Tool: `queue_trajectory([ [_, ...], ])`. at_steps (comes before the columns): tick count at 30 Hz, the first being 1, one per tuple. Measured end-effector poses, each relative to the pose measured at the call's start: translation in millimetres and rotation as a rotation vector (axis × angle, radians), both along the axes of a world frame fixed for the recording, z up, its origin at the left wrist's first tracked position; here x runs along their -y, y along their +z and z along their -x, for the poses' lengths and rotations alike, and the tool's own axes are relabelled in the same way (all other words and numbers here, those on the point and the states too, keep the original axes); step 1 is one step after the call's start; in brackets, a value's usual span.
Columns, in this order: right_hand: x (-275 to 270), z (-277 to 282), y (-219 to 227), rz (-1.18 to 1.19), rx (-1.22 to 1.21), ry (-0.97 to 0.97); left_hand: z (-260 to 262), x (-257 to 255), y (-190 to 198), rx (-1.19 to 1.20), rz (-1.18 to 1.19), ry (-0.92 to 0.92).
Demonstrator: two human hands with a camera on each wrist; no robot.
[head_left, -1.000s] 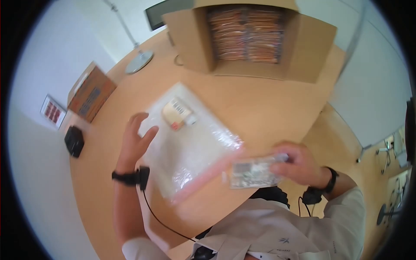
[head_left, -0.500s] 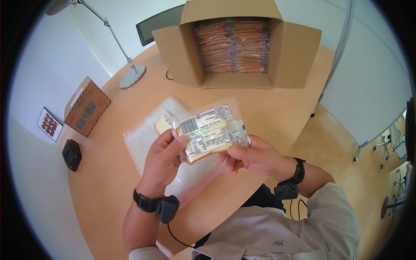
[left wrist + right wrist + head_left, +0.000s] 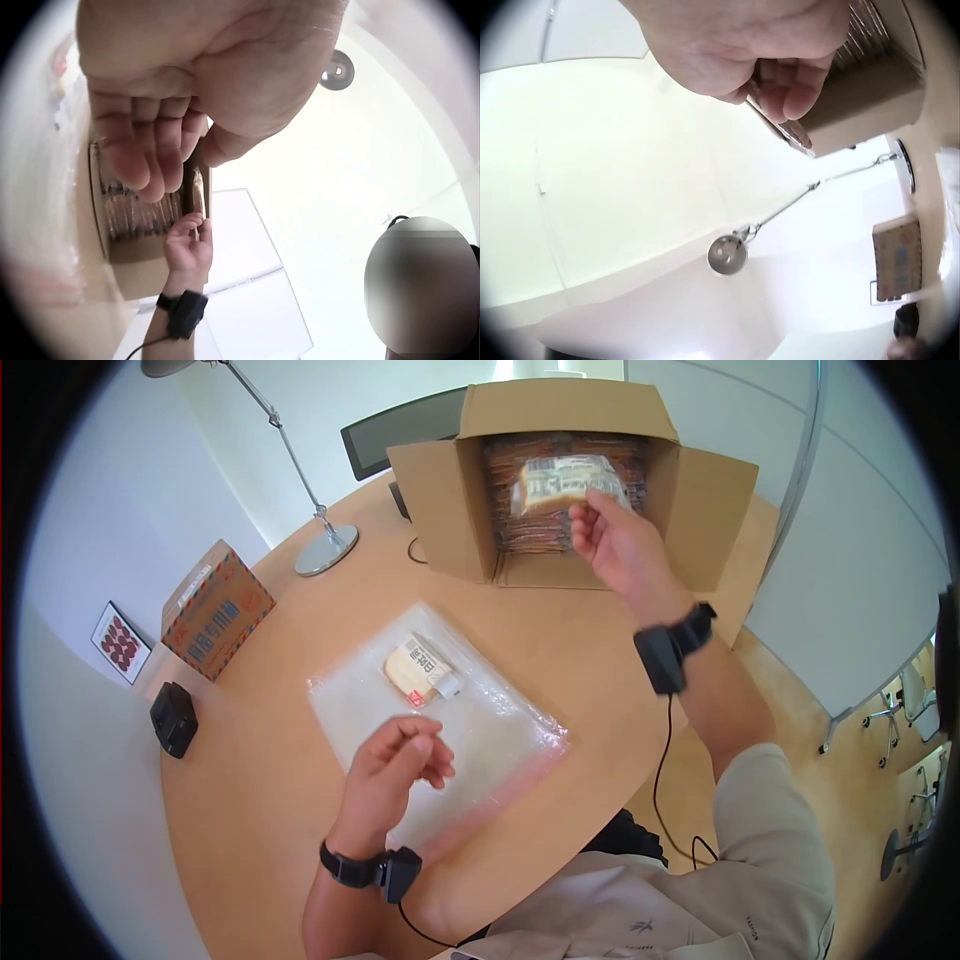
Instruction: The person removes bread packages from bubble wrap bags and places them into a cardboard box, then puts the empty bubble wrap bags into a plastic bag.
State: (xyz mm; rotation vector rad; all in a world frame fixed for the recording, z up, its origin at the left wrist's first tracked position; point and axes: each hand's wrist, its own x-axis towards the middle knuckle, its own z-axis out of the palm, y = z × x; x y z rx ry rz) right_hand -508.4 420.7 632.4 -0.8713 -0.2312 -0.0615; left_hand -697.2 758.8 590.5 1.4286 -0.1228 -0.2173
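In the head view my right hand (image 3: 628,555) pinches one end of a clear-wrapped bread packet (image 3: 560,480) with a printed label. It holds the packet at the mouth of a large open cardboard box (image 3: 430,515), in front of stacked orange-brown packets (image 3: 530,538). The right wrist view shows the packet (image 3: 799,139) edge-on, partly hidden by the fingers. My left hand (image 3: 395,765) hangs loosely curled with nothing in it, over a pile of clear plastic bags (image 3: 480,760). Another bread packet (image 3: 408,670) lies on that pile, just beyond the left fingers.
A small printed carton (image 3: 222,615), a black device (image 3: 174,718) and a framed picture (image 3: 122,643) are at the left. The lamp base (image 3: 327,550) stands left of the big box, with a dark screen (image 3: 400,435) behind. A white board (image 3: 870,560) stands at the right.
Half a second ago both hands held the bread packet over the bags. The left hand has let go, and the right has carried the packet forward to the box.
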Motion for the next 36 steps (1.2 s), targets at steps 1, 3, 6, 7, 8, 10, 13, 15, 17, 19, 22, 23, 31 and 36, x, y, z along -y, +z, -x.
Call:
queue_trajectory([
  [1,1.0,-17.0,7.6,0.004,-0.010,-0.050,5.8,-4.7,-4.4,-0.025,-0.039,0.009],
  [3,0.3,-48.0,19.7,0.008,-0.013,-0.095,13.4,-12.7,-12.8,-0.018,-0.033,0.031],
  [6,-6.8,-91.7,28.4,-0.011,-0.070,-0.111,18.8,-25.4,-23.0,-0.038,-0.047,0.111],
  [7,-9.3,-104.9,30.3,-0.010,-0.075,-0.099,19.5,-28.3,-24.3,-0.034,-0.042,0.117],
  [8,-12.0,-117.1,32.4,-0.009,-0.079,-0.086,19.8,-30.7,-25.3,-0.037,-0.046,0.128],
  [10,-19.6,-137.4,39.6,-0.031,-0.112,-0.068,19.4,-32.8,-25.2,-0.031,-0.051,0.143],
  [13,-29.3,-152.4,42.4,-0.068,-0.138,-0.070,19.3,-32.3,-24.2,-0.020,-0.068,0.148],
  [15,-33.9,-157.2,42.8,-0.073,-0.130,-0.086,19.3,-32.4,-26.0,0.003,-0.068,0.124],
  [17,-35.6,-162.8,42.5,0.020,-0.162,-0.125,18.5,-32.7,-27.0,0.000,-0.071,0.125],
  [19,-35.7,-165.5,42.9,0.102,-0.190,-0.152,17.2,-33.3,-29.1,-0.002,-0.076,0.123],
  [22,-35.7,-171.7,45.0,0.255,-0.227,-0.178,13.1,-34.8,-32.6,-0.021,-0.089,0.124],
  [23,-34.7,-174.3,43.3,0.331,-0.233,-0.172,11.7,-35.8,-34.8,-0.013,-0.092,0.116],
  [31,-73.7,1.5,3.2,0.768,0.174,0.648,13.3,-48.6,-17.4,0.546,-0.832,0.083],
  [36,-69.8,135.3,-9.0,1.088,0.626,1.511,37.9,-29.2,-4.0,0.529,-1.136,-0.123],
])
